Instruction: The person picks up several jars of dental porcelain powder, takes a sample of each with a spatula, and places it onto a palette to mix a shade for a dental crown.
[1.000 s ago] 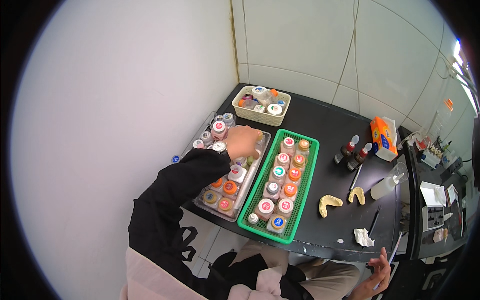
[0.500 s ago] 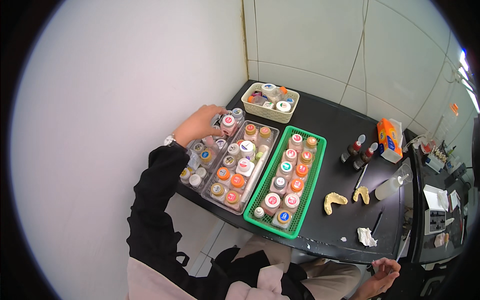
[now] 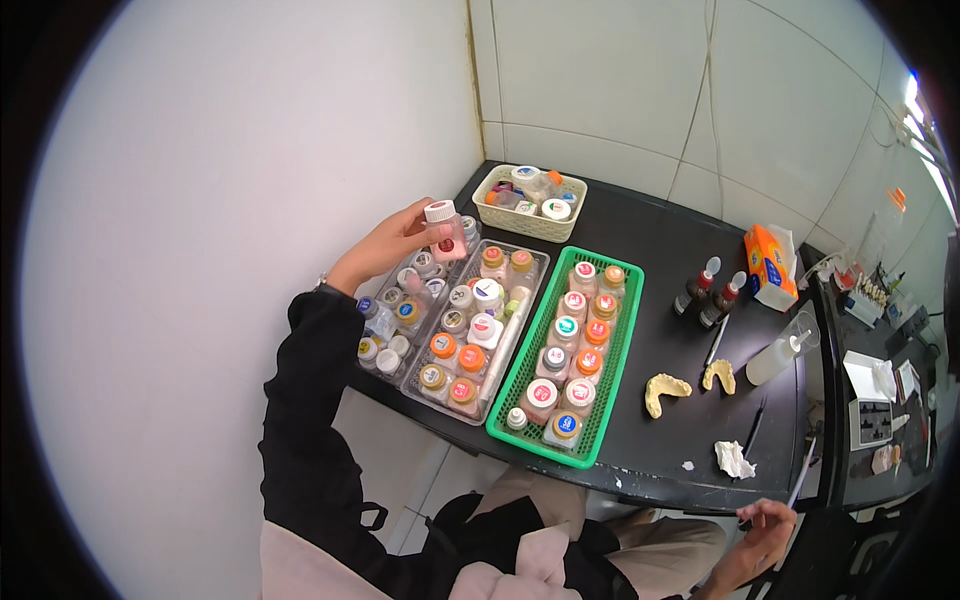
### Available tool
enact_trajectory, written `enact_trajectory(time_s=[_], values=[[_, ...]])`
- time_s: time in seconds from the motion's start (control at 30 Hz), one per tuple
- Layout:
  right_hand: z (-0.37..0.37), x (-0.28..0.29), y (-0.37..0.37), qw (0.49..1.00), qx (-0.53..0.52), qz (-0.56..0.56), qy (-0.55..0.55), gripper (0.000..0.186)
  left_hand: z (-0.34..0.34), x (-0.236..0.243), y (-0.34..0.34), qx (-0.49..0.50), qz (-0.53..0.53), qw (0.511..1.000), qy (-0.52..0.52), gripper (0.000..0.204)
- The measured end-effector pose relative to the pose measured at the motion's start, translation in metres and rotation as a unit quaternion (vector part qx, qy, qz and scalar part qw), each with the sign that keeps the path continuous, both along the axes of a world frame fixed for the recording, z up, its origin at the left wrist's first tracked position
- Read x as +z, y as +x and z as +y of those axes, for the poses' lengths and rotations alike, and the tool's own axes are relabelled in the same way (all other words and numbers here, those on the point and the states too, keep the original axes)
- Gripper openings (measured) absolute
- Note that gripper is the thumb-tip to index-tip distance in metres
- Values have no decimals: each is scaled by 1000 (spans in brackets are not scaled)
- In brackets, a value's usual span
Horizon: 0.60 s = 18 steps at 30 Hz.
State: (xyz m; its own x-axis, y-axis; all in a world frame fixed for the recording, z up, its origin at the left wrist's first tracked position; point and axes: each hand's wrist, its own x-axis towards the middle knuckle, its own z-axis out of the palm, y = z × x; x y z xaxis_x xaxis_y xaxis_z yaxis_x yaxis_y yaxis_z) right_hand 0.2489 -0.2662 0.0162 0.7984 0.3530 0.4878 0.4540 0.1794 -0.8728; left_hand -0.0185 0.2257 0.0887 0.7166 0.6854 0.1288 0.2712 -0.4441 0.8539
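My left hand (image 3: 395, 243) is closed round a small clear jar (image 3: 446, 235) with a white ribbed cap and pink powder inside, lifted above the tray of jars at the far left (image 3: 380, 328). Beside that tray stands a clear plastic tray (image 3: 475, 415) of capped jars, some lids orange, gold or white. A green basket (image 3: 627, 350) of pink-filled jars lies to its right. At the table's front right edge, my right hand (image 3: 762, 530) has its fingers curled around a thin pale stick (image 3: 803, 473), whose tip kind I cannot make out.
A cream basket (image 3: 525, 222) of jars stands at the back. Two yellowish dental casts (image 3: 668, 391), two dark dropper bottles (image 3: 697, 290), a tissue pack (image 3: 770, 265), a translucent bottle (image 3: 772, 362) and crumpled tissue (image 3: 735, 460) are on the right. A white wall (image 3: 200, 250) borders the left.
My left hand has lifted the pink-powder jar out from among the left jars and tilted it so its side shows. The right hand stays near the table edge with the stick.
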Motion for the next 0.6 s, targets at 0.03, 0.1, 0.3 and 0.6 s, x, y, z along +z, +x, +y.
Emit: enact_trajectory(time_s=[0.03,0.1,0.3,0.6], values=[[12,8,-7,1000,0,-9,-23,35,-14,6,7,-28,-25,999,-19,49],[39,35,-22,997,35,-32,-68,28,-51,24,16,-68,-41,994,-72,54],[78,63,-35,978,165,-42,-123,35,-194,30,52,-78,0,996,31,53],[66,52,-31,945,136,-189,-229,27,-308,-52,108,-192,-85,977,23,53]])
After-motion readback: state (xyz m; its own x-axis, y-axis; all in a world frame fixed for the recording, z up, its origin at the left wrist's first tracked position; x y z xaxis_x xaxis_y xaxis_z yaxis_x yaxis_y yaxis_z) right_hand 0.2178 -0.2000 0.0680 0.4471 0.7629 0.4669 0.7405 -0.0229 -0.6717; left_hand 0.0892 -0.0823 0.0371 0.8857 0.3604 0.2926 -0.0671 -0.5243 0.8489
